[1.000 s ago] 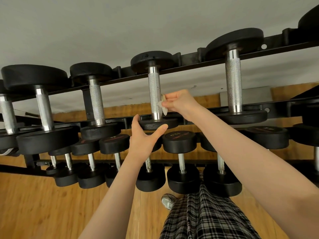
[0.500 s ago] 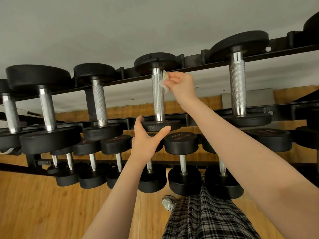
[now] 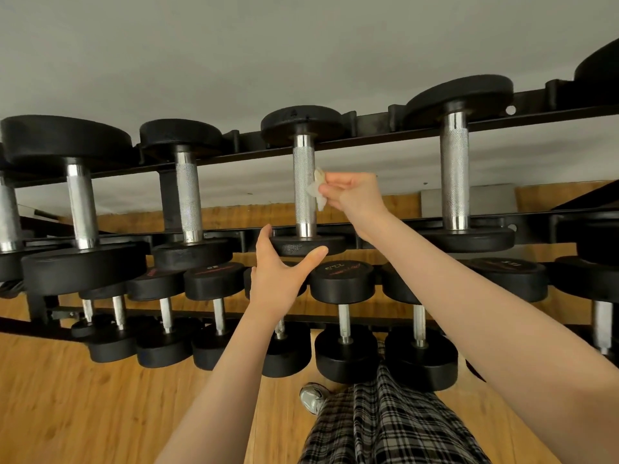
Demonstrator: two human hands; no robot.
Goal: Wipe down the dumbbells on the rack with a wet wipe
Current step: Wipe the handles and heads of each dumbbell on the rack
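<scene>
Right hand (image 3: 353,192), arm outstretched, pinches a wet wipe (image 3: 318,189) against the knurled handle of a top-rack dumbbell (image 3: 304,192); left hand (image 3: 279,279) cups its near head, fingers straight.

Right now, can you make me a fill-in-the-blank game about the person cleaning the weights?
1. The right hand pinches a crumpled ____ against the metal handle of a dumbbell.
2. The left hand steadies that dumbbell's near ____ end, fingers straight.
3. The floor under the rack is made of ____.
4. The person's trousers have a ____ pattern.

Missing words: wet wipe; black; wood; checked
</scene>
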